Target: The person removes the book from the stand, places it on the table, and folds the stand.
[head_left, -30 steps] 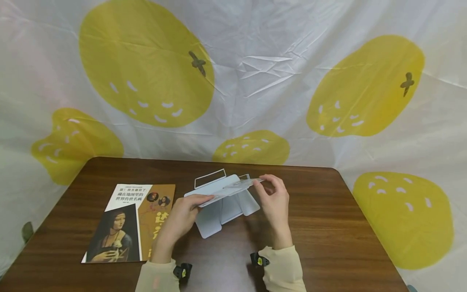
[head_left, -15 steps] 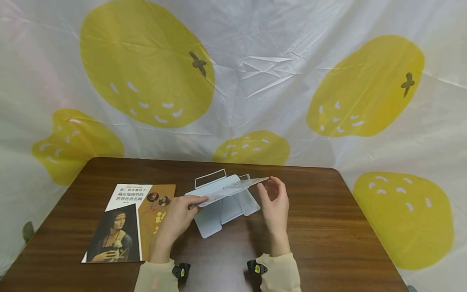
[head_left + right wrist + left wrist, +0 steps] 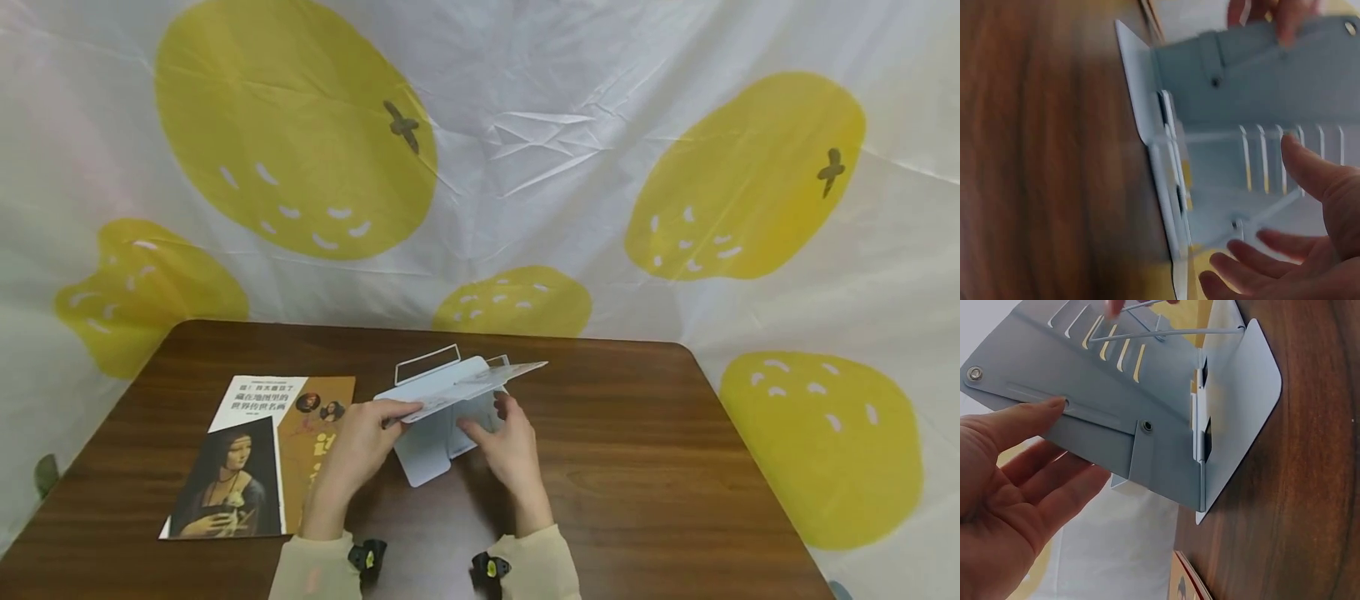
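Observation:
A light grey metal book stand (image 3: 423,454) stands mid-table, its slotted back panel (image 3: 1097,375) tilted toward me and its wide foot plate (image 3: 1241,394) down on the wood. My left hand (image 3: 358,442) pinches the panel's left edge, thumb on the rear face and fingers on the other side. Behind the panel, my right hand (image 3: 513,446) has thumb and fingers spread apart. In the right wrist view, that hand's thumb (image 3: 1310,165) reaches to the slots, close by the wire prop (image 3: 1235,134). One wire page holder (image 3: 427,364) sticks up at the stand's far side.
A book (image 3: 232,483) with a painted portrait on its cover lies left of the stand, partly overlapped by my left forearm in the head view. Beyond the brown wooden table (image 3: 645,467) hangs a white curtain (image 3: 525,192) with yellow fruit shapes.
My right hand has let go of the panel's upper right edge and moved left and down, behind the panel. The left hand keeps its hold; the stand is nearly still.

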### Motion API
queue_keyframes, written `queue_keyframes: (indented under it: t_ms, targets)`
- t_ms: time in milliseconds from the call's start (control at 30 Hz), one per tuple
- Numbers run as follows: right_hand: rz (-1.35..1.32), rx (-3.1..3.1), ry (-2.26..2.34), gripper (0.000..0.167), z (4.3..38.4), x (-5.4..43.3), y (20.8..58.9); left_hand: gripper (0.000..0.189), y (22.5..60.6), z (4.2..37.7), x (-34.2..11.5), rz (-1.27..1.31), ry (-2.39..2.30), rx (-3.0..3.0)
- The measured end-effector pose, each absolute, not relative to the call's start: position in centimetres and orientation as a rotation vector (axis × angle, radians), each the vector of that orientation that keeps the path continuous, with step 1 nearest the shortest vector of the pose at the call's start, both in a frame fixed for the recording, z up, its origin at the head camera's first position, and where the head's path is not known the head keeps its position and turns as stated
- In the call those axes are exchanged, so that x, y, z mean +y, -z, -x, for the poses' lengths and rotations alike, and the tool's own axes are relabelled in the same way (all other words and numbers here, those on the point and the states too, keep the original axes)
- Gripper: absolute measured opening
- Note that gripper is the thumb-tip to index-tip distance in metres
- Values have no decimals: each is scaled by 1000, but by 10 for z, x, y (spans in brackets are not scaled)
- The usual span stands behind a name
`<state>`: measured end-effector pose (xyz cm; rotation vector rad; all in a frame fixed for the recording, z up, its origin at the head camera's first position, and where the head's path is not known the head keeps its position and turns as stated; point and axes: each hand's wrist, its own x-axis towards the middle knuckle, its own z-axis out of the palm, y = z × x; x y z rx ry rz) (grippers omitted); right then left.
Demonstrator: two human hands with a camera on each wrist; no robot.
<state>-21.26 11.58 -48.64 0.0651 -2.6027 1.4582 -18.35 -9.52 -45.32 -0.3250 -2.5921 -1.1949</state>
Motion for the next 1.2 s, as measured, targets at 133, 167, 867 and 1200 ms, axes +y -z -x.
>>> queue_keyframes:
  t_ms: [133, 167, 867, 1200]
  targets:
    - [-57, -2625, -1393, 81, 209, 99, 488, 28, 452, 183, -95, 333, 1189, -2586]
    - [-47, -2633, -1380, 84, 208, 96, 488, 28, 451, 183, -95, 335, 1190, -2585]
    - [32, -2664, -1178, 71, 206, 93, 492, 25, 452, 186, -94, 307, 1264, -2573]
    - [37, -2698, -1165, 75, 206, 93, 491, 24, 450, 190, -98, 247, 1333, -2586]
